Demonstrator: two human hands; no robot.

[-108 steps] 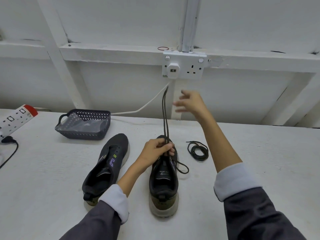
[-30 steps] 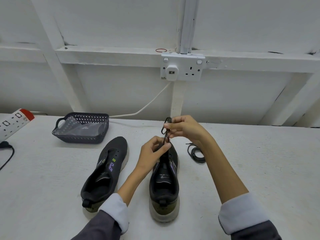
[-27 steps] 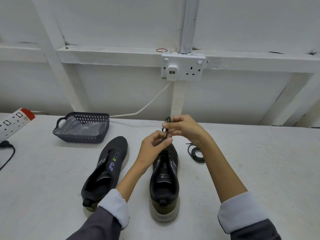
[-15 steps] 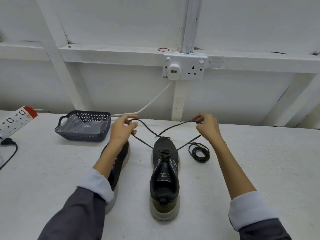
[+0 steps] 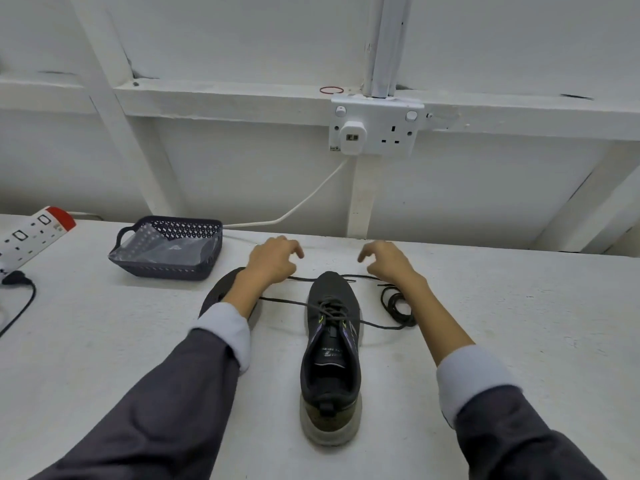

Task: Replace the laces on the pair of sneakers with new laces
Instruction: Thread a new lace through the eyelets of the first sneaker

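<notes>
A dark sneaker (image 5: 330, 355) with a pale sole stands in the middle of the white table, toe away from me. A dark lace (image 5: 284, 301) is threaded through its eyelets, and both ends lie loose on the table to either side. My left hand (image 5: 272, 259) hovers beyond the toe on the left, fingers loosely curled and holding nothing. My right hand (image 5: 388, 259) hovers on the right in the same way. The second sneaker (image 5: 221, 292) lies under my left forearm, mostly hidden. A coiled dark lace (image 5: 398, 303) rests right of the shoe.
A dark perforated basket (image 5: 166, 249) with a plastic bag inside stands at the back left. A white power strip (image 5: 31, 232) and a black cable (image 5: 19, 303) lie at the far left. A wall socket (image 5: 375, 128) with a white cord sits on the wall behind.
Both hands let go of the lace ends they were pulling apart. The ends dropped flat onto the table, and the hands came a little closer together beyond the toe.
</notes>
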